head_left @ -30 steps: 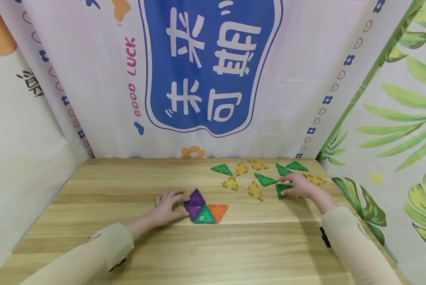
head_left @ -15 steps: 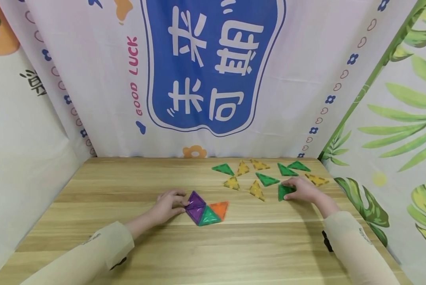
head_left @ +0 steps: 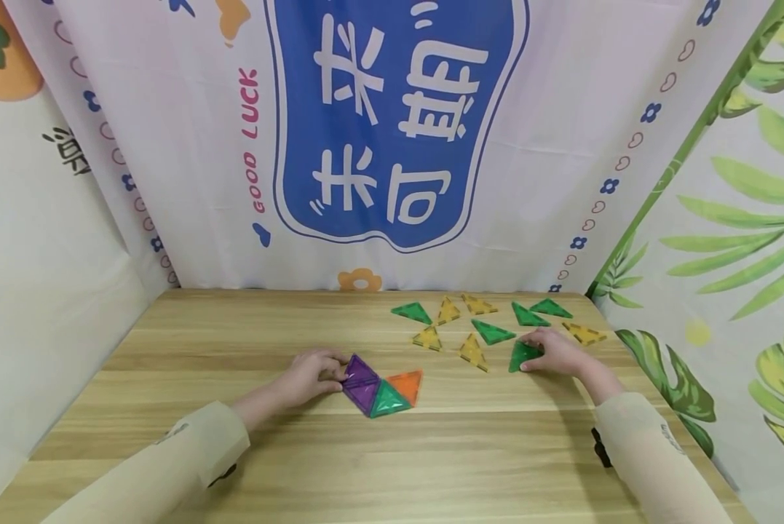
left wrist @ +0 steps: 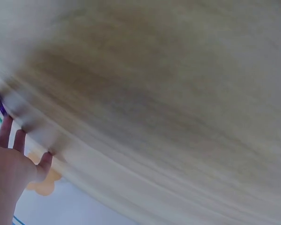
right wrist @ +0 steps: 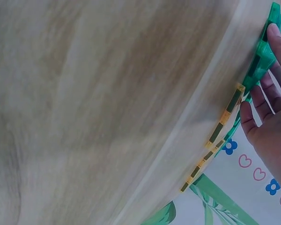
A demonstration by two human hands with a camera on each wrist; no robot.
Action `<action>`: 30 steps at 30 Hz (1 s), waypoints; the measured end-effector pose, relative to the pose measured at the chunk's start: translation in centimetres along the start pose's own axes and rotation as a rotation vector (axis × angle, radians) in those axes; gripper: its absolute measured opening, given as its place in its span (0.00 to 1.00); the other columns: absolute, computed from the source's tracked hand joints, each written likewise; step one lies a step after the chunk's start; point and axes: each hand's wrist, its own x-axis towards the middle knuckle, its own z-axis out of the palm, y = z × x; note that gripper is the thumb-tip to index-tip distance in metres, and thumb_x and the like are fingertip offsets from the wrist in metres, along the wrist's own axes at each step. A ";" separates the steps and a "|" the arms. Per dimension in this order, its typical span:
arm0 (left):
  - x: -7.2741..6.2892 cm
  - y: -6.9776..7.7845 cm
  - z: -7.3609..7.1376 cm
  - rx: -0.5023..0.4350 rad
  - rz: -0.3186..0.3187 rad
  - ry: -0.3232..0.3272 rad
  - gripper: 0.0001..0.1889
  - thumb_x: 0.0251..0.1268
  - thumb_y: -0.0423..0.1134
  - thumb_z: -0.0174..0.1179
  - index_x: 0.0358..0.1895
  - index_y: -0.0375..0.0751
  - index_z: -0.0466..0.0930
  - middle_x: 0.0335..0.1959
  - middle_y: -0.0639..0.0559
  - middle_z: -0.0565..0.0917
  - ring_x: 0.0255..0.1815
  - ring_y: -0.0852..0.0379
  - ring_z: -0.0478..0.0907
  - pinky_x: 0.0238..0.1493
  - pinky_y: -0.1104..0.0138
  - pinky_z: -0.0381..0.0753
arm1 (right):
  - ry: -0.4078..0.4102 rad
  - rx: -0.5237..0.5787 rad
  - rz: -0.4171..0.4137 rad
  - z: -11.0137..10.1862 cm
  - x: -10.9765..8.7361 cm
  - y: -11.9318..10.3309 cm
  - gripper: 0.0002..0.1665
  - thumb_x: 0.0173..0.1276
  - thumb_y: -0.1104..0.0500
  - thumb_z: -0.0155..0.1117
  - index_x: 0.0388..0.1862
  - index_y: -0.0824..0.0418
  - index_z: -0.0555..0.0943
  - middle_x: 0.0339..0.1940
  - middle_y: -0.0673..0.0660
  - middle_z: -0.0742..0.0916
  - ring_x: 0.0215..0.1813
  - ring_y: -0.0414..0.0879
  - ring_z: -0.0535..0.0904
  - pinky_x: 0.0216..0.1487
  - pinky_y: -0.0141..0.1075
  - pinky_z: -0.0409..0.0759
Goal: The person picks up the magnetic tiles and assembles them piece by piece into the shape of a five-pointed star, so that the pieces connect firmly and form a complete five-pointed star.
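My left hand [head_left: 308, 378] holds the left edge of a purple magnetic triangle tile [head_left: 357, 369] between thumb and fingertips. A second purple tile [head_left: 363, 397], a teal-green tile [head_left: 389, 400] and an orange tile [head_left: 408, 386] join it edge to edge in a flat fan on the table. In the left wrist view only a sliver of the purple tile [left wrist: 2, 108] shows by the fingers. Over on the right, my right hand [head_left: 557, 352] pinches a green triangle tile [head_left: 521, 356]. The right wrist view shows the thumb against this green tile [right wrist: 260, 61], its other fingers loosely bent.
Loose translucent triangle tiles lie at the back right of the wooden table [head_left: 444, 466], among them a green tile [head_left: 493, 332], a yellow tile [head_left: 473, 353] and another yellow tile [head_left: 584, 332]. A printed cloth [head_left: 536, 218] hangs behind the table's back edge.
The joined tiles have turned slightly under my left hand. My right fingers have closed in on the green tile, which has shifted a little towards the person.
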 end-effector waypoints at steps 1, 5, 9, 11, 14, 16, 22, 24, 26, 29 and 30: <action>0.1 0.0 -0.1 0.002 0.012 -0.008 0.04 0.51 0.37 0.69 0.30 0.48 0.83 0.53 0.44 0.81 0.56 0.40 0.75 0.56 0.38 0.66 | -0.001 0.002 -0.001 0.0 0.0 -0.1 0.36 0.56 0.46 0.71 0.57 0.67 0.77 0.53 0.68 0.79 0.54 0.62 0.75 0.55 0.55 0.73; 0.5 0.0 -0.4 0.026 0.044 -0.031 0.06 0.50 0.36 0.69 0.33 0.45 0.84 0.50 0.43 0.82 0.54 0.42 0.77 0.57 0.45 0.71 | -0.010 0.008 0.006 0.0 0.1 -0.2 0.36 0.56 0.46 0.71 0.58 0.66 0.77 0.53 0.67 0.79 0.55 0.62 0.75 0.55 0.54 0.73; 1.0 0.5 -0.4 0.042 -0.007 -0.050 0.14 0.51 0.41 0.70 0.42 0.40 0.84 0.49 0.43 0.82 0.53 0.43 0.77 0.58 0.47 0.71 | -0.018 0.024 0.010 0.0 0.2 -0.3 0.35 0.55 0.47 0.72 0.56 0.66 0.77 0.52 0.66 0.79 0.53 0.61 0.76 0.54 0.54 0.74; 1.2 0.8 -0.3 0.054 -0.051 -0.066 0.20 0.51 0.45 0.70 0.47 0.40 0.83 0.52 0.44 0.81 0.56 0.42 0.74 0.60 0.45 0.68 | -0.011 0.034 0.014 0.1 0.3 -0.3 0.34 0.54 0.48 0.73 0.55 0.66 0.77 0.51 0.65 0.80 0.53 0.60 0.77 0.54 0.53 0.74; 1.4 1.2 -0.1 0.074 -0.092 -0.085 0.25 0.51 0.49 0.70 0.52 0.42 0.81 0.56 0.43 0.78 0.60 0.41 0.69 0.60 0.39 0.63 | 0.002 0.052 0.008 0.1 0.2 -0.3 0.32 0.53 0.49 0.74 0.52 0.66 0.77 0.48 0.63 0.81 0.51 0.58 0.77 0.53 0.53 0.74; 1.5 1.3 -0.1 0.073 -0.095 -0.090 0.25 0.51 0.49 0.70 0.53 0.43 0.81 0.57 0.43 0.77 0.61 0.41 0.67 0.60 0.37 0.61 | 0.014 0.068 0.014 0.1 0.2 -0.2 0.31 0.52 0.50 0.75 0.51 0.65 0.77 0.47 0.62 0.81 0.51 0.57 0.77 0.53 0.52 0.75; 1.5 1.2 -0.4 0.080 -0.048 -0.125 0.25 0.52 0.47 0.69 0.54 0.43 0.81 0.59 0.44 0.76 0.62 0.42 0.66 0.59 0.36 0.60 | 0.022 0.086 0.018 0.1 0.1 -0.2 0.29 0.52 0.51 0.76 0.48 0.63 0.76 0.43 0.57 0.81 0.47 0.51 0.76 0.50 0.49 0.76; 1.5 1.2 -0.5 0.081 -0.036 -0.143 0.25 0.53 0.47 0.69 0.54 0.43 0.80 0.59 0.44 0.76 0.62 0.42 0.65 0.59 0.36 0.60 | 0.016 0.091 0.019 0.1 0.1 -0.2 0.29 0.52 0.50 0.75 0.48 0.62 0.76 0.42 0.57 0.81 0.46 0.50 0.76 0.49 0.48 0.76; 1.4 1.2 -0.6 0.079 -0.032 -0.155 0.25 0.53 0.48 0.68 0.55 0.43 0.80 0.59 0.43 0.75 0.62 0.41 0.65 0.60 0.36 0.59 | 0.010 0.103 0.026 0.0 0.1 -0.3 0.28 0.53 0.50 0.74 0.48 0.62 0.76 0.42 0.57 0.81 0.46 0.50 0.76 0.49 0.47 0.75; 1.4 1.2 -0.7 0.077 -0.032 -0.167 0.25 0.54 0.48 0.68 0.56 0.42 0.79 0.60 0.43 0.75 0.63 0.40 0.65 0.61 0.36 0.59 | 0.006 0.117 0.025 0.1 0.0 -0.3 0.26 0.56 0.52 0.73 0.49 0.61 0.76 0.43 0.57 0.81 0.47 0.51 0.77 0.50 0.48 0.76; 1.4 1.1 -0.7 0.079 -0.032 -0.169 0.25 0.55 0.48 0.67 0.56 0.42 0.79 0.60 0.43 0.75 0.63 0.40 0.65 0.61 0.37 0.59 | 0.008 0.120 0.027 0.1 0.0 -0.3 0.25 0.56 0.53 0.72 0.49 0.61 0.76 0.43 0.57 0.81 0.47 0.50 0.77 0.50 0.48 0.76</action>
